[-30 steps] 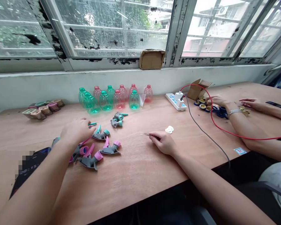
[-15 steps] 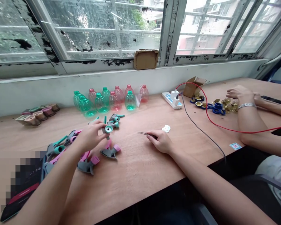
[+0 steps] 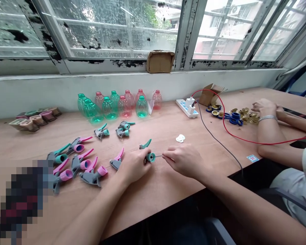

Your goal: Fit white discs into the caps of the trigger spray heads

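My left hand is closed around a teal and grey trigger spray head, its round collar turned toward the right. In my right hand are thin metal tweezers, pinched between fingers and thumb. Their tips reach the collar's opening; whether they sit inside it I cannot tell. Behind my right hand lies a small pile of white discs. A pink and grey spray head is partly hidden behind my left hand. More pink ones lie to the left, and teal ones further back.
Green bottles and pink bottles stand along the wall. Wrapped stacks are at the far left. A power strip trails a red cable. Another person's hands rest beside gold and blue parts.
My left hand has carried the teal spray head rightward and nearer to me. The tweezers in my right hand now meet its collar.
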A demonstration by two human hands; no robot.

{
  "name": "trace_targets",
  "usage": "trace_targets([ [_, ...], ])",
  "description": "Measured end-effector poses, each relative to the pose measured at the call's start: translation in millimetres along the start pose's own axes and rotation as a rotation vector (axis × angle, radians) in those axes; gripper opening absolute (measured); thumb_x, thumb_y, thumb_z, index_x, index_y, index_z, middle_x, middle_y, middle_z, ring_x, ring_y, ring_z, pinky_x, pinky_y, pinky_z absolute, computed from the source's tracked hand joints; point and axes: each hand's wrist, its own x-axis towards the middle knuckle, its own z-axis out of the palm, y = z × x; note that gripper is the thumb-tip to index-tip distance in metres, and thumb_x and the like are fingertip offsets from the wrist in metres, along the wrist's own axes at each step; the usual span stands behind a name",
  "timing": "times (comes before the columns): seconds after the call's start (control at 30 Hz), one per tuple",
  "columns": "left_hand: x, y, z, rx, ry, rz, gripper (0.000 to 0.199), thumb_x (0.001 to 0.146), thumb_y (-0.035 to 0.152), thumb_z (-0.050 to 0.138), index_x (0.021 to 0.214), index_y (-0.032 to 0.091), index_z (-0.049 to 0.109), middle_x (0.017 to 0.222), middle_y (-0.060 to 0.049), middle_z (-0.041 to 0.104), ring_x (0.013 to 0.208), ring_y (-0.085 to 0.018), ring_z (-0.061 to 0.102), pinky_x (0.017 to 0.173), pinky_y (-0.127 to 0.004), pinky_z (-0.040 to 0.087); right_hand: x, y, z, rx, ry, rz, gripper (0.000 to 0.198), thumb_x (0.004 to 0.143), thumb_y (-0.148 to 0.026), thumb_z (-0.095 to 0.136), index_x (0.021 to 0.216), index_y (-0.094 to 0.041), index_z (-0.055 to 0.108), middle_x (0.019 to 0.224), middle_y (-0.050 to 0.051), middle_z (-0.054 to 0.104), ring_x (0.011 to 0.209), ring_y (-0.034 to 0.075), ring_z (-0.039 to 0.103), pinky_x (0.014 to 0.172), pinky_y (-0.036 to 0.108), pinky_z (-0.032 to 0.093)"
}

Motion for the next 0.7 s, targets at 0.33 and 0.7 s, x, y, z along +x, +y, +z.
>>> trace_targets([
  [0.33, 2.8, -15.2, -17.7, 0.272, -0.147, 0.021, 0.021, 0.081, 0.026, 0.051, 0.098, 0.025, 0.063, 0.084, -0.006, 0.069, 0.072, -0.025, 0.064, 0.058, -0.029, 0.038, 16.4, -16.1, 11.6, -0.115, -0.099, 0.001, 0.032, 0.095, -0.022, 0.041, 0.076, -0.018, 0.067, 0.077, 0.004, 0.066, 0.064, 0.014, 0.055, 0.051, 0.028, 0.016],
  [0.7, 0.8, 3.8, 13.1, -0.284, 0.019, -0.162, 0.013, 0.088, 0.023, 0.048, 0.095, 0.021, 0.058, 0.077, -0.002, 0.066, 0.069, -0.019, 0.061, 0.059, -0.026, 0.037, 19.1, -6.8, -7.7, -0.171, -0.021, -0.049, 0.03, 0.094, -0.018, 0.041, 0.077, -0.018, 0.066, 0.078, 0.004, 0.067, 0.067, 0.014, 0.055, 0.052, 0.028, 0.018],
])
